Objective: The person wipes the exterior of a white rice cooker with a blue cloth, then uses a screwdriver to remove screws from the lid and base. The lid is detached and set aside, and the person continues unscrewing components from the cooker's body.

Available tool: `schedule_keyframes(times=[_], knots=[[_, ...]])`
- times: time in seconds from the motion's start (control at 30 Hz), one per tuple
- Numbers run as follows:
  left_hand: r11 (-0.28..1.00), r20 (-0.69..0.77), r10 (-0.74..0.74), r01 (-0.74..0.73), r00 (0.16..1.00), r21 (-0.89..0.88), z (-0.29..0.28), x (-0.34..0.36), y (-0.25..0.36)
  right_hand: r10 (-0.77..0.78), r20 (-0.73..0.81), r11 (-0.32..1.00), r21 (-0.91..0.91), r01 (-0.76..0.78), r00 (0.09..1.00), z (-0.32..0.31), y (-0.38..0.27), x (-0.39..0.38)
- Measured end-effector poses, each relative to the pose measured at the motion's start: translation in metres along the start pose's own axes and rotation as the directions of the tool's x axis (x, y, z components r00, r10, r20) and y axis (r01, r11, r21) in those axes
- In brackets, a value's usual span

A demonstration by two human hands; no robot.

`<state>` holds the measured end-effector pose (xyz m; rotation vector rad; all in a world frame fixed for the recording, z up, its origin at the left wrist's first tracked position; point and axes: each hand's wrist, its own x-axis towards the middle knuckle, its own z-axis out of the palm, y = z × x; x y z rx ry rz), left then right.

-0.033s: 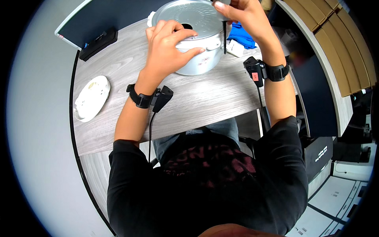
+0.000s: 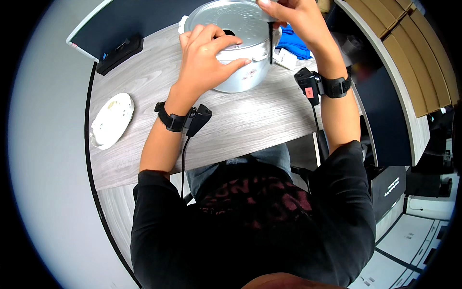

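A white and silver round appliance (image 2: 243,79), which looks like an upturned rice cooker, stands at the far middle of the table. Its metal top (image 2: 226,18) has radial slots and a dark hole. My left hand (image 2: 204,55) grips its near left rim, fingers over the top and thumb along the side. A screwdriver (image 2: 271,45) with a grey handle and dark shaft points downward in my right hand (image 2: 296,14), at the right of the appliance. Whether its tip touches anything I cannot tell. The upper edge cuts off part of the right hand.
A white dish-shaped plastic piece (image 2: 113,120) lies at the table's left. Blue cloth (image 2: 293,44) and a small white item (image 2: 287,60) lie right of the appliance. A black case (image 2: 120,55) rests by the back partition. Cardboard boxes (image 2: 414,58) stand at right.
My right hand and the screwdriver have shifted slightly left and up. My left hand stays on the appliance, almost unmoved.
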<state>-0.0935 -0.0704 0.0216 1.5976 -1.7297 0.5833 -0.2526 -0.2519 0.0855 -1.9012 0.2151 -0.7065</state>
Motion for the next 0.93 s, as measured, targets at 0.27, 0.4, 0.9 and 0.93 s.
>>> schedule_keyframes(times=[0.27, 0.4, 0.9, 0.93], knots=[[0.897, 0.122, -0.089, 0.133, 0.989, -0.422, -0.009, 0.016, -0.005, -0.139, -0.157, 0.988, 0.038, 0.147, 0.978, 0.027, -0.029, 0.024], [0.892, 0.185, -0.100, 0.170, 0.978, -0.419, -0.011, 0.024, -0.004, -0.195, -0.168, 0.971, 0.104, 0.214, 0.966, 0.032, -0.032, 0.029], [0.865, 0.231, -0.175, 0.262, 0.957, -0.428, -0.011, 0.025, -0.007, -0.204, -0.191, 0.969, 0.100, 0.225, 0.960, 0.042, -0.034, 0.028], [0.867, 0.232, -0.179, 0.265, 0.956, -0.422, -0.011, 0.025, -0.008, -0.208, -0.188, 0.967, 0.111, 0.231, 0.960, 0.042, -0.033, 0.029]])
